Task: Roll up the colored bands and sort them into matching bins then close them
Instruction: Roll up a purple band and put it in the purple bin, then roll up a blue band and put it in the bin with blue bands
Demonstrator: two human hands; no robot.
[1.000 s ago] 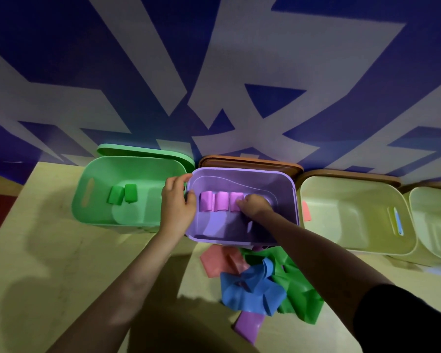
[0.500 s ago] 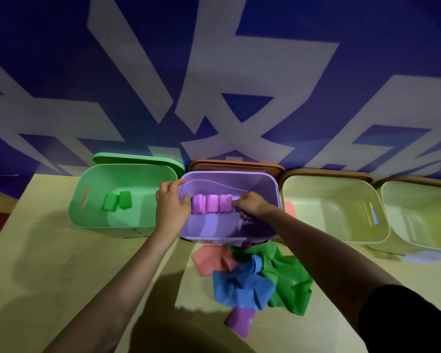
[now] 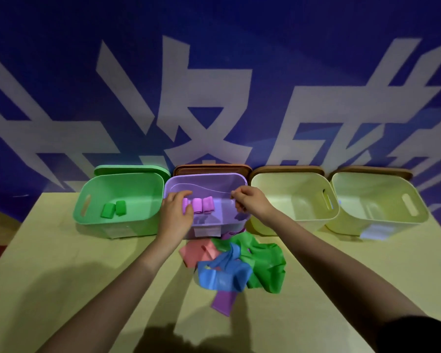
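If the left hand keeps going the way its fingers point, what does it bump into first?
The left hand sits at the purple bin's left rim, fingers pointing right, into the bin. Its fingertips already seem to touch the first purple roll, so probably that, though depth is unclear.

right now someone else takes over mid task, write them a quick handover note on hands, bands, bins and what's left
Left hand rests on the purple bin at its left rim, fingers relaxed, holding nothing.
Right hand is at the bin's right rim, fingers curled; whether it grips the rim is unclear.
Done: three rolled purple bands in the purple bin, two rolled green bands in the green bin.
Left: the loose pile in front on the table, with pink, blue, green and purple bands unrolled. Two pale yellow bins look empty. All lids are off, propped behind the bins.
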